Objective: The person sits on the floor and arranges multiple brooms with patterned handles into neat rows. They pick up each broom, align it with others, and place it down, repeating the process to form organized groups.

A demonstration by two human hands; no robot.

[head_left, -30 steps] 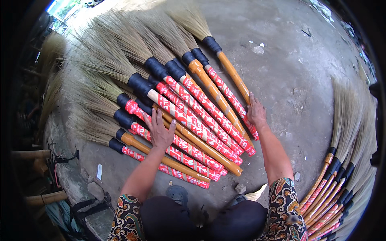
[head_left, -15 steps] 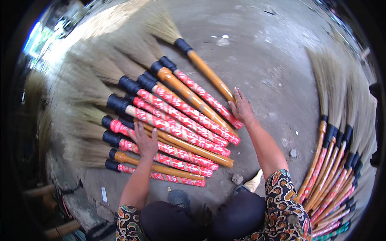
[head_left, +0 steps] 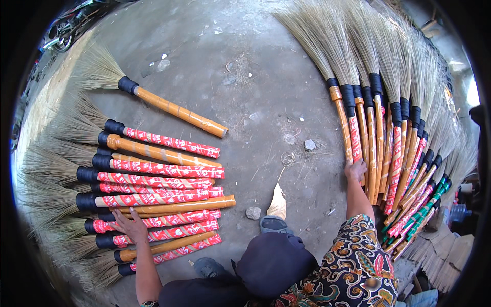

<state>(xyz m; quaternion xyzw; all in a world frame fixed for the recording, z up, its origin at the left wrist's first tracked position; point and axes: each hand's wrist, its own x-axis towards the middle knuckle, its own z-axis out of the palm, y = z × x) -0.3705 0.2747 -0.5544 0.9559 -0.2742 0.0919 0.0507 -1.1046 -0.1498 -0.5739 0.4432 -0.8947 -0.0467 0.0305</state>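
Observation:
A fanned row of brooms lies on the left, their bristles pointing left and their handles wrapped in red patterned or orange covering. My left hand (head_left: 132,225) rests on the middle of this row with fingers spread, touching an orange handle (head_left: 176,207) and a red-wrapped handle (head_left: 176,220). At the right, my right hand (head_left: 355,170) is closed around the lower handle end of a broom (head_left: 355,135) at the near-left side of a second pile. An orange broom handle (head_left: 339,115) runs down beside it to the same hand. Some fingers are hidden.
One orange-handled broom (head_left: 176,110) lies apart above the left row. Stones (head_left: 310,145) and a dry leaf-like husk (head_left: 277,203) lie on the concrete floor (head_left: 250,123). Stacked brown pieces (head_left: 445,256) sit at the lower right; a motorcycle (head_left: 64,36) stands at the far left.
My view has turned to the right. My right hand has left the separate orange broom and moved right to the other pile. My left hand stays on the left row.

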